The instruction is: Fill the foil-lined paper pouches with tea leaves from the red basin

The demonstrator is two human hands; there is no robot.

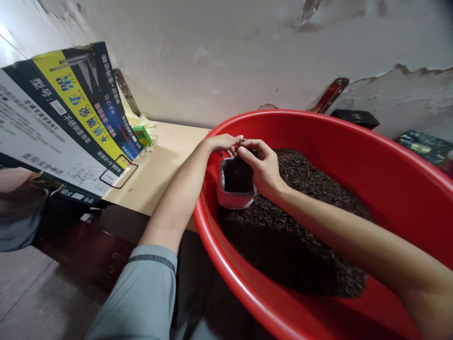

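Note:
Inside a big red tub [212,222] lies a heap of dark, dry, leaf-like shreds [307,189]. A small clear plastic container [236,200], dark inside, rests tilted on the heap by the tub's left wall. Above its far rim, my left hand [224,142] is bent at the wrist, fingers curled toward the right fingertips; what they hold is hidden. My right hand [264,165] is closed in a pinch, thumb against fingers, with a small dark shred showing at the fingertips. The hands meet there, and the right one covers the container's right edge.
A printed cardboard box [78,118] stands left on a pale wooden table [170,141], near a small green packet [142,135]. Behind the tub are a peeling wall [212,61], a dark red strip with holes [331,94] and a black box [356,118]. Someone's grey clothing shows far left.

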